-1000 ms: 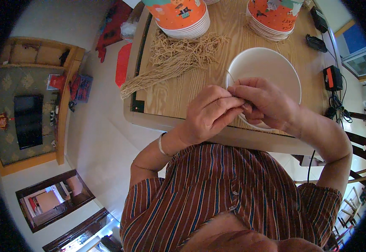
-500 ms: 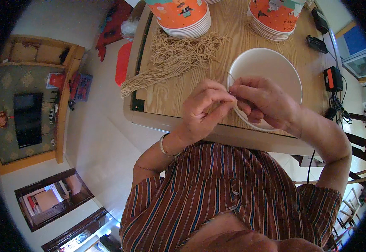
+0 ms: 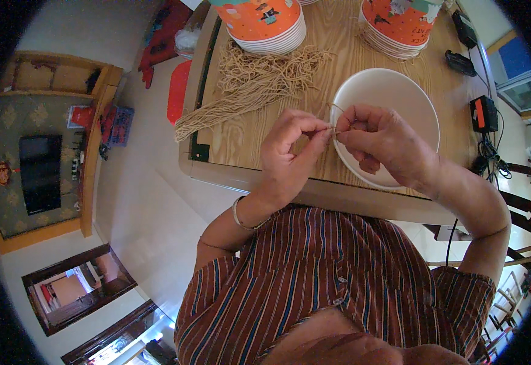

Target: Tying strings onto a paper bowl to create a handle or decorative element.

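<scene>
My left hand (image 3: 291, 153) and my right hand (image 3: 380, 141) meet over the near edge of a wooden table (image 3: 241, 140). Both pinch a thin tan string (image 3: 332, 126) between thumb and fingertips; a short loop of it rises by my right fingers. Right under my right hand stands a white bowl (image 3: 399, 91), partly hidden by the hand. A heap of tan strings (image 3: 247, 85) lies on the table to the left, beyond my left hand.
Two stacks of orange patterned paper bowls (image 3: 265, 24) (image 3: 399, 24) stand at the far side. Black devices and an orange-black charger (image 3: 483, 113) with cables lie at the right. A red chair seat (image 3: 180, 91) sits left of the table, a wooden chair at the right.
Both hands have risen slightly and the fingers have spread apart a little; the string is now stretched between the two pinches.
</scene>
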